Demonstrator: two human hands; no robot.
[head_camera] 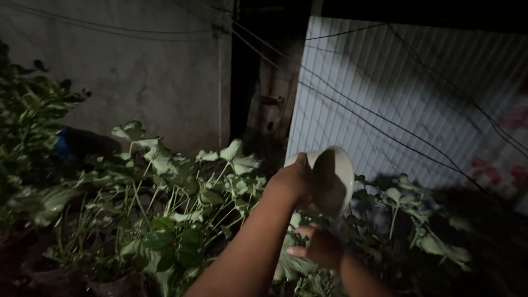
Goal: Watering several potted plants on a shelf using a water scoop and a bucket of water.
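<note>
It is dark, and my left hand (290, 184) grips the rim of a pale round bowl (333, 179). The bowl is tipped on its side, its mouth facing right and down, above leafy green plants (181, 203). My right hand (319, 247) hangs just below the bowl, loosely cupped with its fingers pointing left and nothing in it. I cannot tell whether anything is coming out of the bowl.
Potted plants (33, 143) fill the left and the foreground. A rough plastered wall (143, 77) stands behind them and a corrugated metal sheet (385, 99) at the right. Thin wires (352, 110) cross overhead, and a flowered cloth (506, 159) hangs at the far right.
</note>
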